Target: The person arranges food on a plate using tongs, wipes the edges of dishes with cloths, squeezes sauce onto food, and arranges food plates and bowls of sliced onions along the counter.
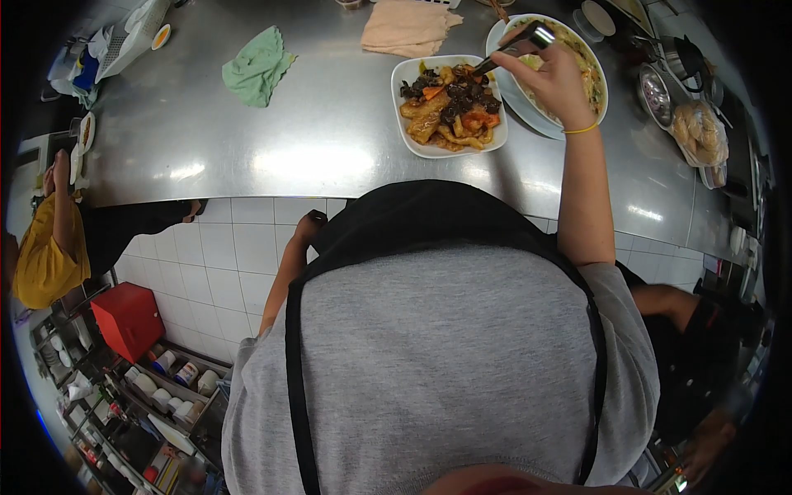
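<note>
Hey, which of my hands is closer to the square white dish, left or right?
Right. Your right hand is beside the square white dish, holding a metal utensil at its food; your left hand is farther off, down by the black apron.

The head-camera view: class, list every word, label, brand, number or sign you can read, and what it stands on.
No text can be read.
White-and-blue cylindrical container: any print is too small and blurred to read.
White square dish and shiny metal utensil in the right hand: no writing visible.
</note>
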A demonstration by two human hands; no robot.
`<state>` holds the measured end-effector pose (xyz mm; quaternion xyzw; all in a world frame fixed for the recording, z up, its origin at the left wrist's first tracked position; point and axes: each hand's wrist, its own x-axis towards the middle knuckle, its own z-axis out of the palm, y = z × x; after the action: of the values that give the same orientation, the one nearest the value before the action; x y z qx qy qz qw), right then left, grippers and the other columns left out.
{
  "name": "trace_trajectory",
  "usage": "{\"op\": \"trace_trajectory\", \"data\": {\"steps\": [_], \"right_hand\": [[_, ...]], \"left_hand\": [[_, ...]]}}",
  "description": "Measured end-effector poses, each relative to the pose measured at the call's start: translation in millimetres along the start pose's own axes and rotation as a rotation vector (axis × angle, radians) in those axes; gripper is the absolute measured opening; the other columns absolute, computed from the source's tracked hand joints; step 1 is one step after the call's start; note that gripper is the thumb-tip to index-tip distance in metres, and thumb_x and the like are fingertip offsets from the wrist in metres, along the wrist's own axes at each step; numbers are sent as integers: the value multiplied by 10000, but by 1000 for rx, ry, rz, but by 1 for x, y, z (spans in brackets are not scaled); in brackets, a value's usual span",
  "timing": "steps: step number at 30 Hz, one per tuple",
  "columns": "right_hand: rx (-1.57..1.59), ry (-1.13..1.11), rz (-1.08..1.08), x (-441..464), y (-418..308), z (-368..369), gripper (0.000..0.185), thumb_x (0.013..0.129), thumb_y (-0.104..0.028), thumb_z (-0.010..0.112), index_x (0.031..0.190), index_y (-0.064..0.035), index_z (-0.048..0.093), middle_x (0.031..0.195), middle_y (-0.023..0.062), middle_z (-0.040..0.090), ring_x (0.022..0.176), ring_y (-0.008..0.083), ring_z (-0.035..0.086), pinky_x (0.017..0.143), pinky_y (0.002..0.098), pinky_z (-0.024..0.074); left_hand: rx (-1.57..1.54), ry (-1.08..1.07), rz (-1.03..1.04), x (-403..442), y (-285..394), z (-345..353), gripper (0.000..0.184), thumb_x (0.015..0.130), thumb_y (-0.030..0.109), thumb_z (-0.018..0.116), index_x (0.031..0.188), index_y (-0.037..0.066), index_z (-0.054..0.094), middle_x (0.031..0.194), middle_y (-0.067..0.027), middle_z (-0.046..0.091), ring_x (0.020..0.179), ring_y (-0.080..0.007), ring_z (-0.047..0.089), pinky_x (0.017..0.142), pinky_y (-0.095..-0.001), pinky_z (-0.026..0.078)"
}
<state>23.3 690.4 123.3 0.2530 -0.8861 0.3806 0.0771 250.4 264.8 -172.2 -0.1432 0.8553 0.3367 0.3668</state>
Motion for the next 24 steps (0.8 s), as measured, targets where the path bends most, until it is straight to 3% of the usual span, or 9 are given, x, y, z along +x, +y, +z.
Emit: {"op": "trace_trajectory", "data": {"steps": [1,3,5,8,13,16,19,21,24], "right_hand": [[-1,2,1,1,-5,3,203,763,-149,680,913,-25,623,793,28,636,724,92,580,678,225,445],[-1,-41,59,2,-15,8,287,711,-276,718,851,-35,648,741,41,635,675,133,579,654,252,450],[29,7,-20,2,-6,8,286,716,-280,717,839,-32,646,739,27,636,663,120,566,619,237,438],[502,138,173,1,10,-1,219,776,-132,672,927,12,606,850,51,629,771,92,575,708,213,445],[393,122,232,4,41,-4,214,781,-148,665,916,10,616,848,50,632,742,90,573,682,223,441],[286,64,271,7,33,4,283,761,-257,687,864,0,634,780,30,629,715,78,555,644,209,422],[306,-17,312,9,23,14,317,728,-301,715,904,-47,640,817,32,631,737,70,564,679,202,428],[235,-36,347,7,12,11,293,725,-278,720,901,-57,642,810,26,629,750,73,563,684,207,426],[298,-12,321,1,29,-4,289,726,-237,718,920,-41,632,832,23,623,758,83,557,684,214,431]], "left_hand": [[2,0,2,3,-4,2,144,742,203,595,831,94,626,966,-81,599,823,-198,607,726,-292,472],[-99,27,-18,5,-7,2,160,729,212,610,831,90,626,945,-81,608,814,-198,609,712,-295,475],[-53,46,13,4,-8,1,162,724,213,615,826,87,625,939,-84,612,812,-193,610,705,-293,477],[-41,49,-13,-3,2,-1,163,721,208,621,825,83,620,931,-91,616,805,-182,611,696,-288,479],[-136,32,-72,-4,5,1,170,727,198,622,845,76,610,917,-93,623,783,-169,609,685,-282,479],[-95,17,-64,-3,5,0,178,725,189,631,859,75,605,909,-87,626,777,-167,610,678,-282,479],[-130,39,-21,13,-13,6,171,723,191,632,842,72,604,910,-89,625,783,-173,613,676,-284,479],[84,66,174,20,-22,8,163,725,189,622,834,69,606,914,-88,623,787,-179,614,676,-288,479],[-33,50,38,5,-5,3,171,727,196,614,832,61,608,893,-96,629,779,-188,618,679,-295,483]]}}
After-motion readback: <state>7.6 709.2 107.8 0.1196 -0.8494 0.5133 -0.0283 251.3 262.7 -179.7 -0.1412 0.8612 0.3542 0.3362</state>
